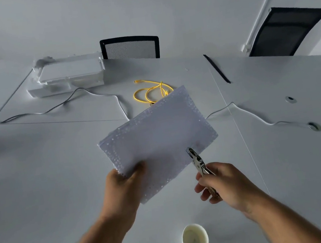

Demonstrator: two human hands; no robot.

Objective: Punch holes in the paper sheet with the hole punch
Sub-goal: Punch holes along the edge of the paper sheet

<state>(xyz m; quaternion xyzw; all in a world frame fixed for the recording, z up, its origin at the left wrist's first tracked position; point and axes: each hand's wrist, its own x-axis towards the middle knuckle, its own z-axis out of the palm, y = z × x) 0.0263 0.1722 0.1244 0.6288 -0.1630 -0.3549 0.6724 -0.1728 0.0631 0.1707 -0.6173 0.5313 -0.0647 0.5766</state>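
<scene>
A white paper sheet (158, 140) hangs tilted above the white table, its borders dotted with many punched holes. My left hand (123, 187) pinches its near left corner, thumb on top. My right hand (225, 184) grips the handles of a metal plier-type hole punch (198, 161). The punch's jaws sit over the sheet's near right edge, with the head lying on the paper.
A small round whitish cup (195, 239) stands near the front edge. A coiled yellow cable (151, 91) lies behind the sheet. Grey cables (59, 107) cross the table (41, 191). A white foam box (67, 77) sits at the back left; two black mesh chairs (131, 48) stand beyond.
</scene>
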